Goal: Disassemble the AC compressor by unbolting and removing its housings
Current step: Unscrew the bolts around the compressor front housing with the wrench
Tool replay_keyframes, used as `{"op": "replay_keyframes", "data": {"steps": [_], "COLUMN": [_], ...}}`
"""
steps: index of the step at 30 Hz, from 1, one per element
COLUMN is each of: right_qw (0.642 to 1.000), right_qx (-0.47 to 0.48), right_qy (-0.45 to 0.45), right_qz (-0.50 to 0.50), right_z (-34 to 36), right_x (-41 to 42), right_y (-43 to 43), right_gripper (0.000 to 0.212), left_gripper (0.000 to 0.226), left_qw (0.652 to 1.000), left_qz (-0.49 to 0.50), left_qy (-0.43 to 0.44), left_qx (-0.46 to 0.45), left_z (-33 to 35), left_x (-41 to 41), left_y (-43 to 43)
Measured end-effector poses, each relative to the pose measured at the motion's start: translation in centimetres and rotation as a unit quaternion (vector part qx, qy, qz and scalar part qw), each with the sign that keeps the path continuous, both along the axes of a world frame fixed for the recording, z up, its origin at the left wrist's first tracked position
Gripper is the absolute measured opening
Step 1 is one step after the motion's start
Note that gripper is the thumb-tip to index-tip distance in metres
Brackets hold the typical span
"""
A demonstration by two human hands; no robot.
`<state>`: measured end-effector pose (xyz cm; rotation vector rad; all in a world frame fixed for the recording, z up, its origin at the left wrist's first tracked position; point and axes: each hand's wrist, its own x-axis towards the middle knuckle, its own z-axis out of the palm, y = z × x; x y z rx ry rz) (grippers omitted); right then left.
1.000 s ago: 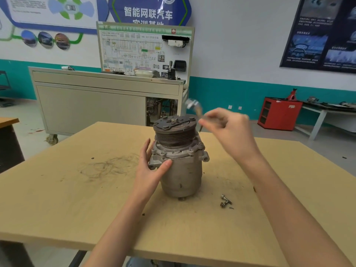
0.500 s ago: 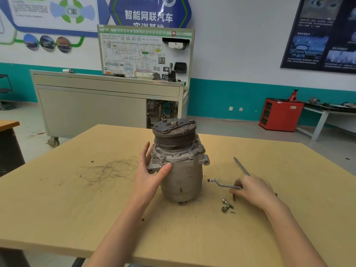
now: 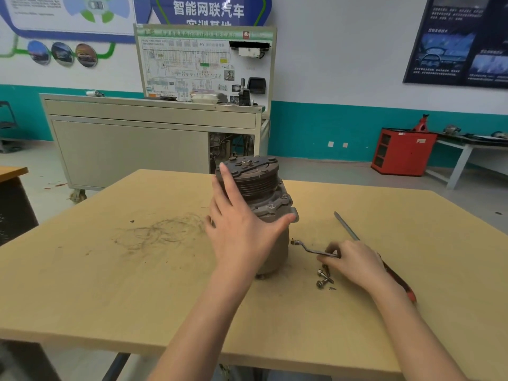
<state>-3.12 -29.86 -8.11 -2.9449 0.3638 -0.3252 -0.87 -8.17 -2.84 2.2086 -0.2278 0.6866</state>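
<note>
The grey AC compressor (image 3: 270,200) stands on the wooden table (image 3: 137,284), leaning a little to the right, its dark ribbed pulley on top. My left hand (image 3: 242,229) lies against its near left side with the fingers spread and straight and the thumb under the housing flange. My right hand (image 3: 354,264) rests on the table to the compressor's right; its curled fingers hold the end of a bent offset wrench (image 3: 309,249) that lies flat. Two loose bolts (image 3: 323,279) lie just in front of that hand.
A long screwdriver (image 3: 347,228) with a red handle lies diagonally on the table, partly under my right hand and forearm. Dark scuff marks cover the table to the left. A wheeled grey training bench (image 3: 132,149) stands beyond the far edge.
My right hand came down from beside the pulley and laid the wrench on the table. My left hand slid up and spread over the compressor, which now leans to the right.
</note>
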Motion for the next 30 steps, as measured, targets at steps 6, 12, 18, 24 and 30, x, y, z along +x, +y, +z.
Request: {"op": "replay_keyframes", "data": {"steps": [6,12,18,24,30], "right_qw": [0.886,0.694,0.726,0.744,0.683], "right_qx": [0.447,0.680,0.640,0.604,0.674], "right_qy": [-0.076,-0.193,-0.240,-0.284,-0.280], "right_qz": [0.095,0.139,0.075,0.027,0.031], "right_z": [1.1,1.9,1.8,1.3,1.4], "right_x": [-0.3,-0.4,-0.5,-0.5,-0.2], "right_y": [-0.5,-0.7,-0.8,-0.8,-0.4], "right_gripper": [0.029,0.026,0.023,0.020,0.015], "left_gripper": [0.123,0.131,0.127,0.125,0.099], "left_qw": [0.997,0.991,0.953,0.944,0.963], "left_qz": [0.015,-0.069,-0.266,-0.289,-0.160], "left_qy": [-0.065,-0.085,-0.033,-0.010,-0.062], "left_qx": [-0.041,-0.072,-0.142,-0.157,-0.207], "left_z": [-0.6,-1.1,-0.9,-1.5,-5.0], "left_x": [0.7,2.2,4.5,5.4,3.8], "left_y": [-1.0,0.7,3.7,4.8,3.1]}}
